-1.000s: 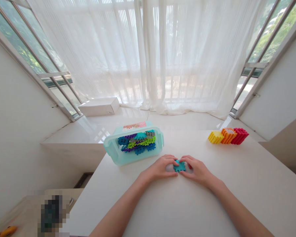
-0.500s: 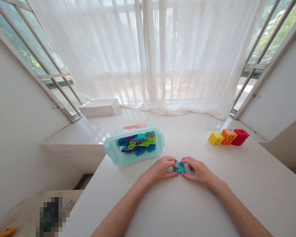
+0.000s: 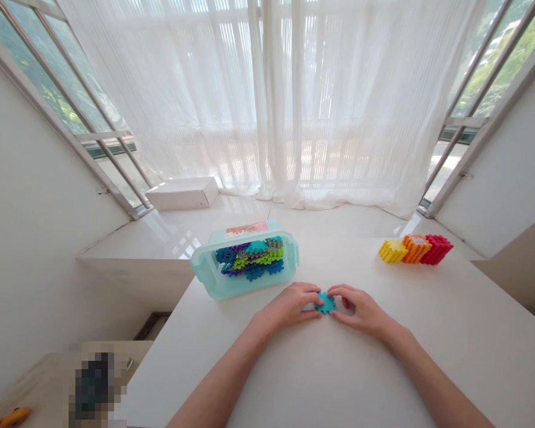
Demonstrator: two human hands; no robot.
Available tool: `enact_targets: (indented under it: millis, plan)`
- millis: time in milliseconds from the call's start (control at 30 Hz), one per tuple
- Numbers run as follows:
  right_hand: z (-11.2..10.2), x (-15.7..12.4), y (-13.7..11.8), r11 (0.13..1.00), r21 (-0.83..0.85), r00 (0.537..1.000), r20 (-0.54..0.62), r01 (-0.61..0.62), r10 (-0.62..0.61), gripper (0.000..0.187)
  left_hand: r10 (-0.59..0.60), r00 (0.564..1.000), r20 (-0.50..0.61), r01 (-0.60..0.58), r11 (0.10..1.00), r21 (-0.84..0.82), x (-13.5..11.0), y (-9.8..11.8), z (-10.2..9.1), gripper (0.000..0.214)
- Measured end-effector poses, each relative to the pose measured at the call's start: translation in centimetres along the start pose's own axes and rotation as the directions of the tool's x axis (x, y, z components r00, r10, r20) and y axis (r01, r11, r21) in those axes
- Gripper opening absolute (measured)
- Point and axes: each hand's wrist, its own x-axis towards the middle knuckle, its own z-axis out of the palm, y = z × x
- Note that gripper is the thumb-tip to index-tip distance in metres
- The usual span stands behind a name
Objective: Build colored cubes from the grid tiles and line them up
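Teal plastic toothed block (image 3: 326,303), likely light, stiff; left hand (image 3: 291,306), right hand (image 3: 360,311) both grasping it by opposite edges.

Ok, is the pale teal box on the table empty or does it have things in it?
Not empty: the pale teal plastic box holds a heap of blue, green and purple interlocking pieces.
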Motion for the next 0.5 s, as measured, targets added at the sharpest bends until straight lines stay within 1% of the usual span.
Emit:
enact_targets:
  millis: [100, 200, 367, 500]
  plan:
    - [0.17, 0.04, 0.11, 1.0, -0.01, 1.0, -0.001, 0.004, -0.004, 0.032, -0.008, 1.0, -0.029, 0.01, 0.998, 0.062, -0.08, 0.01, 0.46, 0.019]
    - [0.16, 0.0, 0.1, 1.0, -0.019, 1.0, 0.009, 0.012, -0.012, 0.033, -0.014, 0.999, -0.049, 0.018, 0.996, 0.091, -0.18, 0.03, 0.77, 0.02]
    - [0.22, 0.04, 0.04, 0.999, -0.044, 1.0, 0.017, 0.01, -0.009, 0.028, -0.024, 0.998, -0.064, 0.028, 0.998, 0.055, -0.24, 0.2, 0.71, 0.019]
    - [0.3, 0.19, 0.13, 0.998, -0.068, 0.999, 0.036, 0.011, -0.008, 0.028, -0.031, 0.998, -0.055, 0.032, 0.999, 0.016, -0.24, 0.24, 0.58, 0.021]
